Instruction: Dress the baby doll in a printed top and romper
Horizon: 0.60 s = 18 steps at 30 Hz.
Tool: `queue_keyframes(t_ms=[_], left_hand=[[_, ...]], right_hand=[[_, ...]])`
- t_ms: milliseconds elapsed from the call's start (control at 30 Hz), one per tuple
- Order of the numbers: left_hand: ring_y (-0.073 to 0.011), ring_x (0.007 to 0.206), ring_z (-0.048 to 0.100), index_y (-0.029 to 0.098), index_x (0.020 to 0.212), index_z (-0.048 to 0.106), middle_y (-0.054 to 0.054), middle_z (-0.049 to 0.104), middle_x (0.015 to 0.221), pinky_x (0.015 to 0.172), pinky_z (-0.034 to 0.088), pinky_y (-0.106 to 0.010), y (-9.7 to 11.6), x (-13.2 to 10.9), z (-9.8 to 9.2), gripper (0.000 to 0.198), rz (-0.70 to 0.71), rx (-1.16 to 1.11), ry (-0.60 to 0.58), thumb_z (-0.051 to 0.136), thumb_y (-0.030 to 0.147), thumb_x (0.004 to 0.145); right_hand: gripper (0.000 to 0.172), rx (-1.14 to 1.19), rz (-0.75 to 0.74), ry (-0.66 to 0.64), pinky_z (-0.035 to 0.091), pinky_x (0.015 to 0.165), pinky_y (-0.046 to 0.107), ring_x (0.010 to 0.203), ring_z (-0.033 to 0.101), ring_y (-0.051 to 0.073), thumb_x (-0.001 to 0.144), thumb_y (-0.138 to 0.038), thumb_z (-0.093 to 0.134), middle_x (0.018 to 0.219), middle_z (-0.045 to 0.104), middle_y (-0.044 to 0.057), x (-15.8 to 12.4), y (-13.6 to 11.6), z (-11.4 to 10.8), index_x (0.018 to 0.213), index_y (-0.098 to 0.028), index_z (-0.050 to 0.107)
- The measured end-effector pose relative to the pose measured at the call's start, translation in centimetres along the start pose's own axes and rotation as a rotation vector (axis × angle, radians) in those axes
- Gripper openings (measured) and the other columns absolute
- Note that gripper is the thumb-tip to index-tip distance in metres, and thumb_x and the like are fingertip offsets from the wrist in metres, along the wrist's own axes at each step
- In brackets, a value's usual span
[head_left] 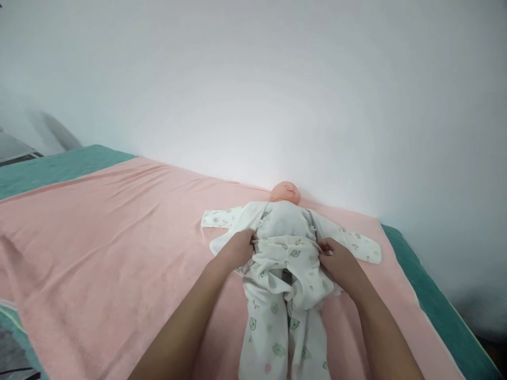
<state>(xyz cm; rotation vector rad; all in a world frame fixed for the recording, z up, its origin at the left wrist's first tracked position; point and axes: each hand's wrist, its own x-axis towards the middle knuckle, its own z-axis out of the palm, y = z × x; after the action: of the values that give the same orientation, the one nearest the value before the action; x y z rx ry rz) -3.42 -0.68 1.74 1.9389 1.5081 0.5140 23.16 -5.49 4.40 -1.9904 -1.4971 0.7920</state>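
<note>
A baby doll (285, 193) lies on its back on a pink blanket (119, 237), head toward the wall. It wears a white printed top, its sleeves spread out to both sides. White trousers with small green bear prints (283, 295) cover its legs up to the waist. My left hand (240, 248) is closed on the trousers' waistband at the doll's left side as I see it. My right hand (336, 258) is closed on the waistband at the other side.
The pink blanket lies over a teal sheet (59, 166) on a bed against a white wall (277, 79). The teal edge also shows at the right (435, 301). A dark object sits at the far left (16, 150).
</note>
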Motion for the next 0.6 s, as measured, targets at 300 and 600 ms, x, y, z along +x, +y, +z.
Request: queue_keyframes(t_ms=[300, 600], left_hand=[[-0.0209, 0.07, 0.059, 0.019, 0.067, 0.057, -0.008, 0.068, 0.077, 0.059, 0.039, -0.028, 1.6, -0.6, -0.1, 0.014, 0.012, -0.087, -0.04, 0.044, 0.015, 0.073], [-0.0183, 0.069, 0.061, 0.015, 0.076, 0.065, -0.006, 0.069, 0.077, 0.059, 0.047, -0.026, 1.6, -0.7, 0.7, 0.011, -0.147, -0.822, -0.307, 0.06, 0.019, 0.068]], right_hand=[[0.046, 0.067, -0.052, -0.001, 0.041, 0.092, 0.037, 0.108, 0.059, 0.026, 0.068, -0.019, 0.05, 0.117, 0.065, 0.008, 0.8, 0.6, 1.1, 0.113, -0.021, 0.061], [0.044, 0.493, 0.06, -0.075, 0.05, 0.075, 0.032, 0.094, 0.064, 0.024, 0.067, -0.021, 0.055, 0.106, 0.071, 0.006, 0.2, -0.4, 1.3, 0.11, -0.023, 0.064]])
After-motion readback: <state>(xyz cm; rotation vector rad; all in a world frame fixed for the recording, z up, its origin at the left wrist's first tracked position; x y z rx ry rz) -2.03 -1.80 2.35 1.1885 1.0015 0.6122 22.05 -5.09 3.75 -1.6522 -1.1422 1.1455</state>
